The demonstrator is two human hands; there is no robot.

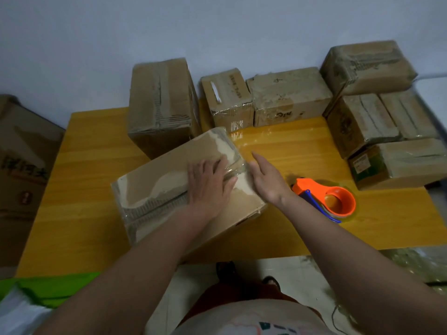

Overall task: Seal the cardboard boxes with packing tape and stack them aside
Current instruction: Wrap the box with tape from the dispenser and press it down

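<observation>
Closed cardboard box (179, 187) lying tilted on the yellow counter (278, 151), left hand (210, 187) flat on its taped seam, fingers straight, right hand (266, 180) open against its right edge, orange tape dispenser (326, 200) just beside, contents hidden

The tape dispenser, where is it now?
In the head view, the tape dispenser lies on the table, right of the right hand and the box, untouched.

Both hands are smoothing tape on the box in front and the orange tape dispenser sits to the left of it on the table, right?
Not quite. The head view shows the orange tape dispenser lying to the right of the box, beside the right hand. The rest holds: the left hand presses flat on the taped seam, on the yellow table.
</observation>
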